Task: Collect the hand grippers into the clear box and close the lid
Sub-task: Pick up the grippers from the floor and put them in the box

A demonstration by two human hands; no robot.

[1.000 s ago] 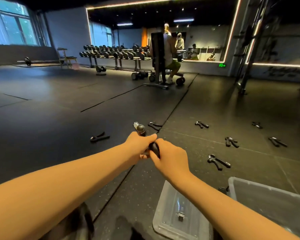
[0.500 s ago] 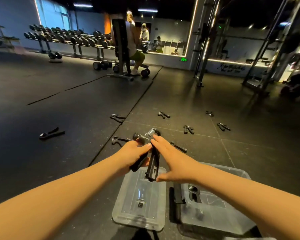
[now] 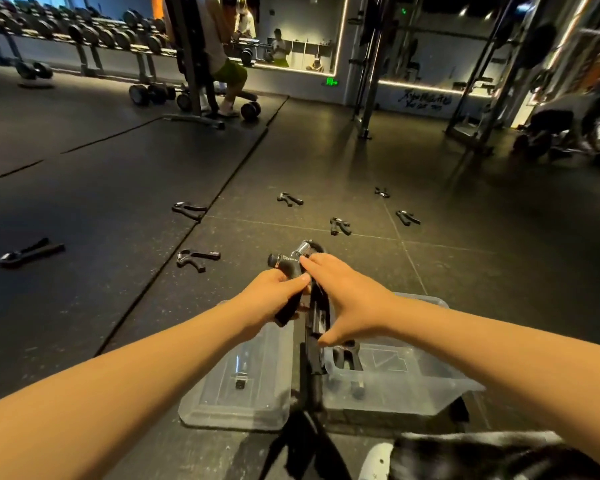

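Drawn back from the open floor where they were a second ago, our hands are now hanging over the seam between lid and box, and the view is tipping down with them; our left hand (image 3: pixel 267 296) is curling round one foam handle of the held hand gripper (image 3: pixel 286 265), while our right hand (image 3: pixel 350 299) is lying along the other handle with fingers nearly straight, and whether its thumb is hooking underneath we cannot tell; the clear box (image 3: pixel 395 396) is sitting open just below our right hand, one stowed gripper (image 3: pixel 350 355) already lying inside, and the lid (image 3: pixel 236 403) is lying flat beneath our left hand, just beside the box; loose grippers (image 3: pixel 197 258) are waiting on the floor (image 3: pixel 465 271) past our fingertips. We are judging the release as the risky part: letting go here, we are likely dropping the tool onto the lid or into the dark gap rather than the box; if one hand is quitting first, the sprung handles are liable to flick apart and twist free.
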